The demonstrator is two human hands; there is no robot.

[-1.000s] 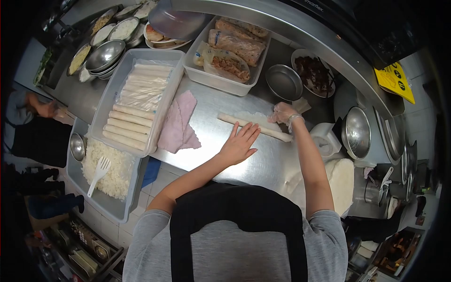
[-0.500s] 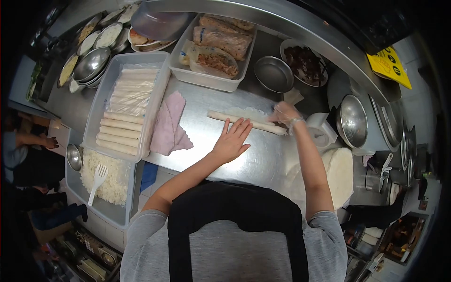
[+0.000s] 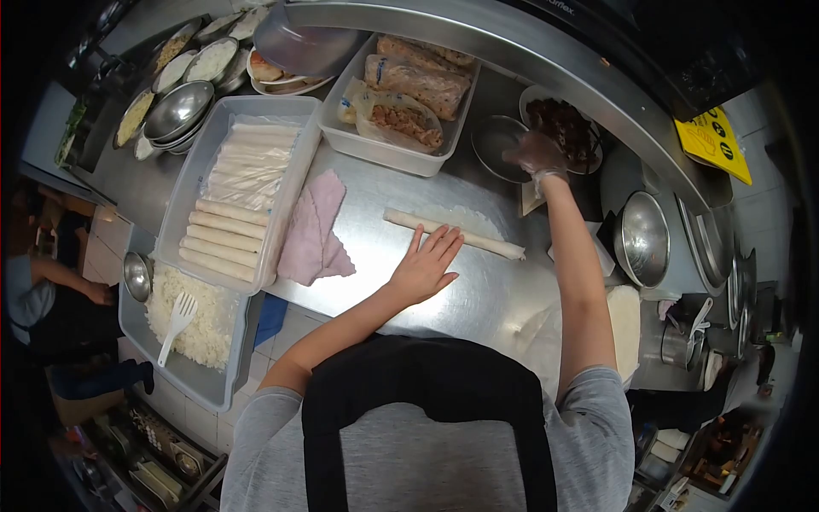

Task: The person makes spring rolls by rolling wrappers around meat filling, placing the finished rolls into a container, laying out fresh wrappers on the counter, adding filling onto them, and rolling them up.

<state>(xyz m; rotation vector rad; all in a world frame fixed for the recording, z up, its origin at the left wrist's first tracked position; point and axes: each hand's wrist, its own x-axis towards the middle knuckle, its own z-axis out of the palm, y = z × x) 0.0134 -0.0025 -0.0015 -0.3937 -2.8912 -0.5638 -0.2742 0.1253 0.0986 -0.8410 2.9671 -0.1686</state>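
A long pale rolled wrapper, like an uncooked spring roll (image 3: 490,244), lies on the steel worktop. My left hand (image 3: 425,269) rests its outstretched fingers on the middle of it. Beyond the roll a thin, wet-looking, translucent patch (image 3: 465,220) shows on the steel. My right hand (image 3: 539,156), in a clear plastic glove, is over the right side of a shallow metal bowl (image 3: 490,145), beside a plate of dark brown food (image 3: 559,119). Its fingers are blurred, and whatever they may hold cannot be made out.
Finished rolls lie in a plastic tub (image 3: 175,222) at left, beside a pink cloth (image 3: 317,222). Another tub (image 3: 384,154) holds bagged filling. Shredded white food with a white fork (image 3: 179,320) sits lower left. Round wrappers (image 3: 625,320) are stacked right. A person's arm (image 3: 68,277) shows far left.
My right hand has left the roll's right end and moved up and away to the metal bowl. My left hand stays on the roll. The view has shifted slightly.
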